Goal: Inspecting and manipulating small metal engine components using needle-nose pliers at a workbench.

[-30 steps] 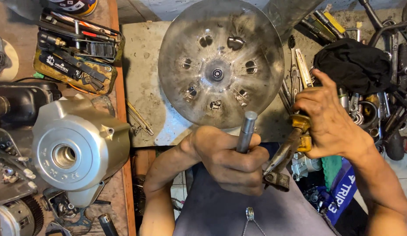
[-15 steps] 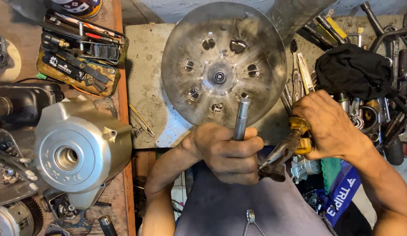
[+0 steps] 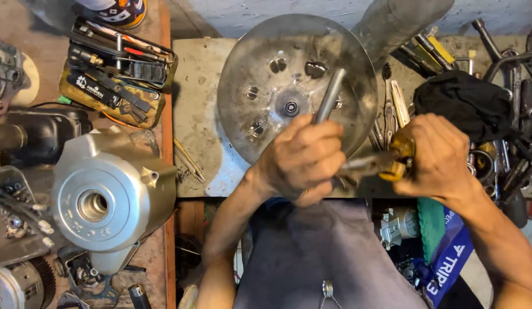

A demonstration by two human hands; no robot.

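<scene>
The left hand [image 3: 303, 157] is clenched round a steel rod [image 3: 329, 97] that slants up toward one o'clock over the round metal disc [image 3: 248, 74] (which rests flat on the bench); the right hand [image 3: 440, 154], at three o'clock, grips yellow-handled pliers [image 3: 371, 165] whose nose reaches into the left fist, seemingly to bite the rod's lower end.

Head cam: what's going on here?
A person works at a cluttered bench. The left hand grips a grey metal rod that angles up over a round metal disc. The right hand holds a yellow-handled tool pointed toward the left hand. A silver engine cover and an open tool tray sit to the left.
</scene>
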